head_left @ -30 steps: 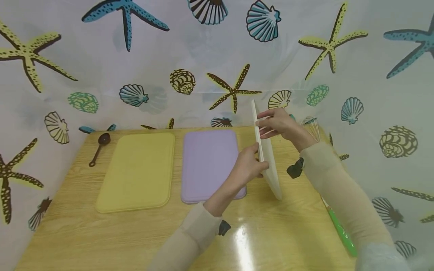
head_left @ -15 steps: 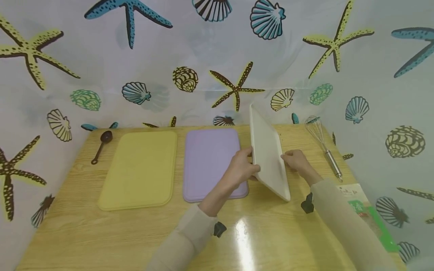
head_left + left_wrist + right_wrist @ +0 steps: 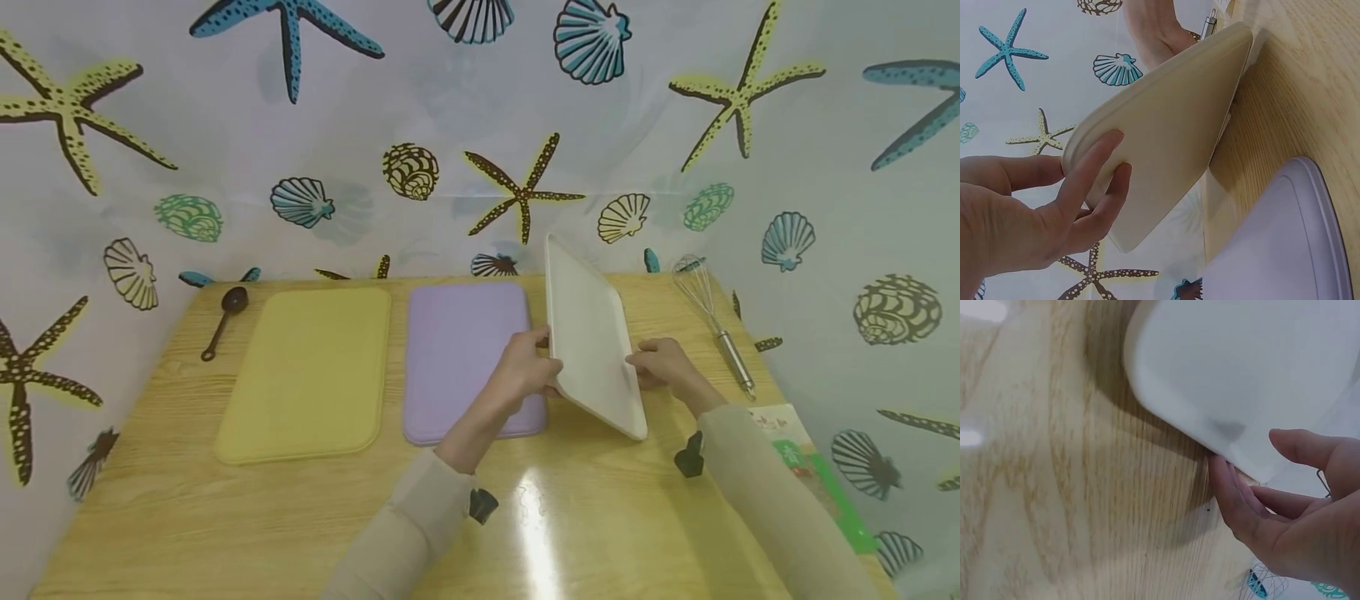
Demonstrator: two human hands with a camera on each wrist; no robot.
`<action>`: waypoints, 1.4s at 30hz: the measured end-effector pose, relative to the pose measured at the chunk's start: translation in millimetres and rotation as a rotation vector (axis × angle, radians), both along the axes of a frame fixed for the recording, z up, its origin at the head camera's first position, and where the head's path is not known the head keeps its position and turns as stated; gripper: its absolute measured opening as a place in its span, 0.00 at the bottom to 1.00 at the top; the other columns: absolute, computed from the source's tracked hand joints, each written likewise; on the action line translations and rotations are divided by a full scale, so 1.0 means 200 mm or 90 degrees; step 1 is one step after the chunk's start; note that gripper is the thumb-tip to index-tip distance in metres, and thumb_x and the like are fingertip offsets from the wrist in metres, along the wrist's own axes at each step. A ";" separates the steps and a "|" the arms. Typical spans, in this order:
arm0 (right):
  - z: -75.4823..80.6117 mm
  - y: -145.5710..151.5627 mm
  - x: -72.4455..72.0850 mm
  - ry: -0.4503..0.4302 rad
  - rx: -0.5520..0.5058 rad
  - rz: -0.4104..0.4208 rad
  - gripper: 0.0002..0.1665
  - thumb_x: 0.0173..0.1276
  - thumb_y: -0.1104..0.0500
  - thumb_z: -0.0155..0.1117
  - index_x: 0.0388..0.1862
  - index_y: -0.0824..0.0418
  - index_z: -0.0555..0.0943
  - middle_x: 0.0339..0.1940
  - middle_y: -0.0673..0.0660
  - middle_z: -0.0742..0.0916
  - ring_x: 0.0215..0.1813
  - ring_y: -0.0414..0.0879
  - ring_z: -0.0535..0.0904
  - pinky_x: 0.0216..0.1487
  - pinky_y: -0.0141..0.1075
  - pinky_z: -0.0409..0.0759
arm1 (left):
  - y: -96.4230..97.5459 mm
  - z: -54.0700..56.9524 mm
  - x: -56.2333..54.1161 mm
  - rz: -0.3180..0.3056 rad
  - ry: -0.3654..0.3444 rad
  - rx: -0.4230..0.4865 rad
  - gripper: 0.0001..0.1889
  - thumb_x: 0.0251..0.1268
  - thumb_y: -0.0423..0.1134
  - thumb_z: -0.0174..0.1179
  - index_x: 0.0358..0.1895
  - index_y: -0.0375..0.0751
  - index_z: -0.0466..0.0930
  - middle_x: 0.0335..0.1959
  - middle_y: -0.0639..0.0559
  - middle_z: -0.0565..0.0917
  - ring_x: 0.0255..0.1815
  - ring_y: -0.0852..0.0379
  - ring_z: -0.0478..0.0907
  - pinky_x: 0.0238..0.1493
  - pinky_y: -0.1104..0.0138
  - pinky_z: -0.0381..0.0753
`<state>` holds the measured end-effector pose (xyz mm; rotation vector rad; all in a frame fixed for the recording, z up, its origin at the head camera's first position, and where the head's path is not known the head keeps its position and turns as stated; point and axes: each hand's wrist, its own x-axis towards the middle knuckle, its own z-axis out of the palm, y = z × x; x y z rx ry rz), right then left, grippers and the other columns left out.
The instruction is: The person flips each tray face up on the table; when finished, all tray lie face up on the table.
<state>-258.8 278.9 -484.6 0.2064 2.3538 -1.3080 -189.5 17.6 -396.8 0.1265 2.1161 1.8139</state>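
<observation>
A white rectangular tray (image 3: pixel 592 342) with a low raised rim stands tilted over the table, its inner face turned to the right. My left hand (image 3: pixel 517 371) pinches its upper left edge. In the left wrist view, that hand's fingers (image 3: pixel 1104 150) lie against the tray's outer face. My right hand (image 3: pixel 667 367) is at the tray's lower right edge. The right wrist view shows its fingertips (image 3: pixel 1219 462) touching this edge from the table side, while the thumb (image 3: pixel 1291 440) stands apart. A purple tray (image 3: pixel 465 367) lies flat just left of the white one.
Farther left lies a yellow tray (image 3: pixel 307 375), with a dark brown spoon (image 3: pixel 225 321) beyond it. At right lie a wire whisk (image 3: pixel 716 325) and a green and white packet (image 3: pixel 813 471). A shell-patterned cloth (image 3: pixel 450 108) hangs behind the wooden table (image 3: pixel 300 533).
My right hand has come down from the white tray's upper side to its lower right edge. The tray has turned and leans further over, its inner face now in view.
</observation>
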 end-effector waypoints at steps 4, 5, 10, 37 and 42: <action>-0.02 0.03 -0.02 -0.013 -0.001 0.007 0.37 0.70 0.61 0.59 0.70 0.78 0.58 0.67 0.74 0.70 0.63 0.64 0.73 0.57 0.46 0.79 | -0.01 -0.02 -0.01 0.003 0.000 0.015 0.29 0.67 0.24 0.50 0.71 0.25 0.56 0.61 0.31 0.69 0.25 0.58 0.74 0.38 0.57 0.86; -0.02 0.04 -0.02 -0.015 -0.004 0.011 0.36 0.70 0.61 0.60 0.69 0.78 0.60 0.66 0.74 0.70 0.63 0.64 0.73 0.58 0.46 0.78 | -0.02 -0.02 -0.02 0.002 0.001 0.021 0.28 0.68 0.25 0.50 0.70 0.25 0.57 0.60 0.31 0.69 0.24 0.59 0.73 0.37 0.57 0.86; -0.04 0.09 -0.02 0.008 0.018 0.024 0.30 0.65 0.66 0.63 0.63 0.79 0.69 0.59 0.74 0.77 0.52 0.59 0.82 0.51 0.44 0.83 | -0.03 -0.05 -0.02 -0.018 -0.016 0.034 0.25 0.67 0.24 0.53 0.66 0.24 0.64 0.50 0.33 0.72 0.21 0.60 0.70 0.33 0.58 0.86; 0.04 0.22 -0.01 0.081 0.108 -0.022 0.26 0.63 0.71 0.57 0.61 0.80 0.70 0.53 0.76 0.80 0.31 0.48 0.85 0.36 0.42 0.86 | -0.02 -0.30 -0.10 -0.033 -0.051 0.016 0.19 0.59 0.17 0.55 0.56 0.22 0.75 0.22 0.50 0.67 0.23 0.58 0.69 0.33 0.54 0.86; 0.06 0.23 -0.02 0.083 0.096 -0.030 0.27 0.63 0.72 0.57 0.61 0.81 0.70 0.52 0.77 0.80 0.34 0.53 0.86 0.37 0.43 0.86 | 0.00 -0.33 -0.12 -0.041 -0.023 -0.056 0.17 0.55 0.16 0.54 0.50 0.20 0.77 0.27 0.42 0.77 0.24 0.53 0.78 0.35 0.53 0.86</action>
